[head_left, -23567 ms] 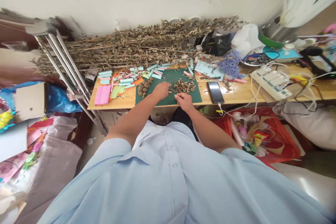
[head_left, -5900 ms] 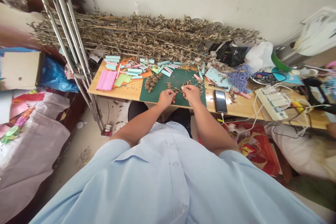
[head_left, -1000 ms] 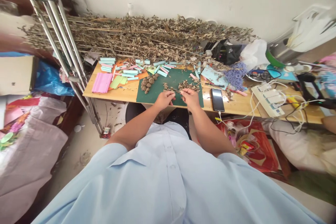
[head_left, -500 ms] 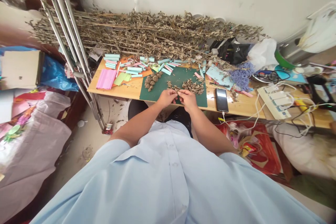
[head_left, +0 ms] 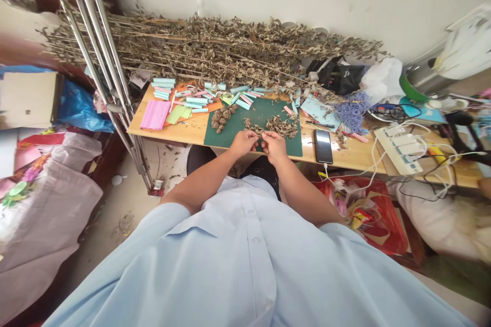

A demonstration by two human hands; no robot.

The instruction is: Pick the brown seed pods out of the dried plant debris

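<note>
From the head camera, the left hand and right hand meet low over a dark green cutting mat, both curled, their fingertips pinching a small wad of dried brown leaves, held close together so both can work the same bit. A loose heap of crumbled dried leaves and a cluster of knobbly brown seed heads lie within easy reach on the mat, which sits on a pale wooden table, with long dried leafy stalks stacked along the wall behind
</note>
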